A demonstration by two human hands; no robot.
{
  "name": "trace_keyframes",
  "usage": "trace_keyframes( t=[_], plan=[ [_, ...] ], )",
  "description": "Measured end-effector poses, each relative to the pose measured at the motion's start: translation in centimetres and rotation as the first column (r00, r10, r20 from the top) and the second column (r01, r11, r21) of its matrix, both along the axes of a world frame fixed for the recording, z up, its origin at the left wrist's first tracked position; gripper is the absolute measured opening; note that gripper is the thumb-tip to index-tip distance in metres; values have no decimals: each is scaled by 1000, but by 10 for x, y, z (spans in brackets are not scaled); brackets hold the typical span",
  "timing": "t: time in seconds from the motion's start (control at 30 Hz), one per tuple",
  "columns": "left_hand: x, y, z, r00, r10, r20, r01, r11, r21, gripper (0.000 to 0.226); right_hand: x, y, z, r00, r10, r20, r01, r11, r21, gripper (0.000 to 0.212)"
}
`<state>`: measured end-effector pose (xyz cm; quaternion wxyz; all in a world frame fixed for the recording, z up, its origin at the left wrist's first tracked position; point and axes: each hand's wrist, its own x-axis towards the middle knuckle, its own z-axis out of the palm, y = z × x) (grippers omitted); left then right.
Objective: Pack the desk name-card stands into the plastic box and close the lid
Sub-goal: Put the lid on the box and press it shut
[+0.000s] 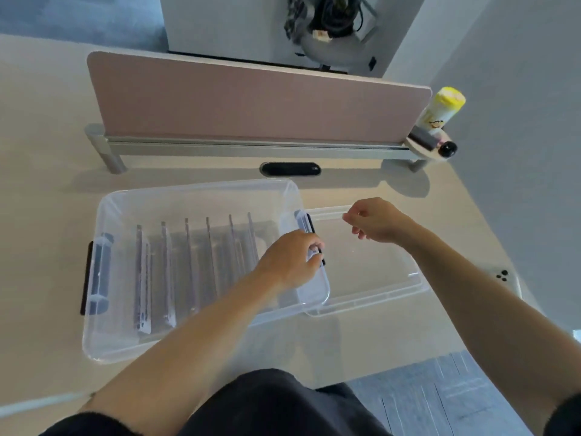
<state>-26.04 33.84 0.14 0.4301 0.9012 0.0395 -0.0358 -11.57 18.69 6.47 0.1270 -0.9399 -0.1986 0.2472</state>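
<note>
A clear plastic box [107, 212] sits on the desk, lid off. Several clear name-card stands [188, 265] stand in a row inside it. The clear lid [377, 287] lies flat to the right of the box, partly under its right end. My left hand [289, 262] reaches across the box and grips its right-end rim by the black-edged latch. My right hand [377, 221] hovers at the lid's far edge, fingers curled and pinching that edge.
A pink divider panel [251, 105] on a grey rail crosses the desk behind the box. A yellow-capped canister [440, 111] and a small black-capped bottle [448, 148] stand at its right end. A black cable port [290, 169] lies behind the box. The desk edge runs near right.
</note>
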Motion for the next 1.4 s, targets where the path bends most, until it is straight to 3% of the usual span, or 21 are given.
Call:
trace_keyframes(
  t=[0.17,0.33,0.53,0.7,0.8,0.93,1.07,1.4],
  plan=[
    [49,-24,1,998,-62,-25,65,991,113,26,29,-53,-8,1000,-19,25,20,998,-54,24],
    [121,-55,2,964,-82,-252,173,916,362,48,87,-88,-33,998,58,30,-55,995,-80,27],
    [203,-70,-38,851,87,-518,177,881,438,82,178,-97,-89,971,225,-75,-231,971,-70,50],
    [232,-65,-84,763,256,-594,99,862,497,78,230,-79,-135,927,350,-133,-369,913,-174,58],
    [238,-68,-107,773,261,-578,100,850,517,102,250,-74,-156,921,375,-108,-390,887,-248,64],
    [241,-69,-128,743,277,-609,183,791,584,133,262,-71,-179,887,445,-120,-461,842,-281,90],
    [249,-68,-136,773,283,-569,216,725,654,129,265,-71,-197,859,497,-122,-508,800,-318,106],
    [263,-56,-135,746,296,-596,225,730,645,108,272,-61,-204,845,514,-149,-534,797,-283,96]
  ],
)
